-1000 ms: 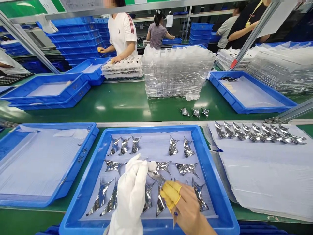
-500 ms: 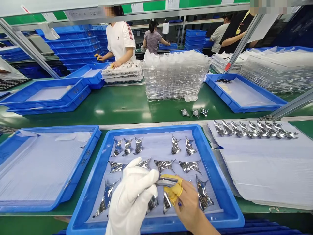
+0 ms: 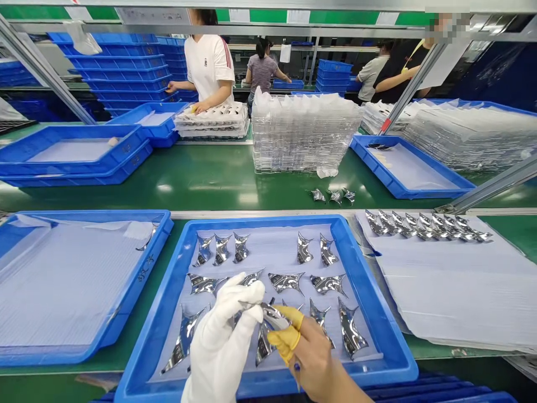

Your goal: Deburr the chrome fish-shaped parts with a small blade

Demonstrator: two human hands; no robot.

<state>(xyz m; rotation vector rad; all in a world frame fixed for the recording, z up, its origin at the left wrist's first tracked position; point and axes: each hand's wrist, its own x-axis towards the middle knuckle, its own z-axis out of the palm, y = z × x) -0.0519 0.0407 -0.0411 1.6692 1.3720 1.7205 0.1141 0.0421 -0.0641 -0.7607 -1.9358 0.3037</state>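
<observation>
My left hand (image 3: pixel 226 336), in a white glove, pinches one end of a shiny chrome-like curved piece (image 3: pixel 274 316). At its other end is my right hand (image 3: pixel 310 347), with yellow finger cots on the fingertips; a small blue-tipped item shows under its fingers, too hidden to name. Both hands are above a blue tray (image 3: pixel 380 313) lined with white sheet. Rows of similar pointed chrome pieces lie in it, among them one at the right (image 3: pixel 351 327) and one in the middle row (image 3: pixel 286 281). My hands cover part of the lower rows.
Left stands another lined blue tray (image 3: pixel 104 330) with a chrome piece at its corner. On the right, a row of chrome pieces (image 3: pixel 428 226) lies on white sheets (image 3: pixel 453 296). Beyond are stacked clear trays (image 3: pixel 304 134), three small pieces (image 3: pixel 334 196) and a co-worker (image 3: pixel 210 67).
Both hands have shifted slightly left, and the held piece has turned from nearly level to slanting down toward my right hand. The co-worker's arm has moved toward the stacked blue trays.
</observation>
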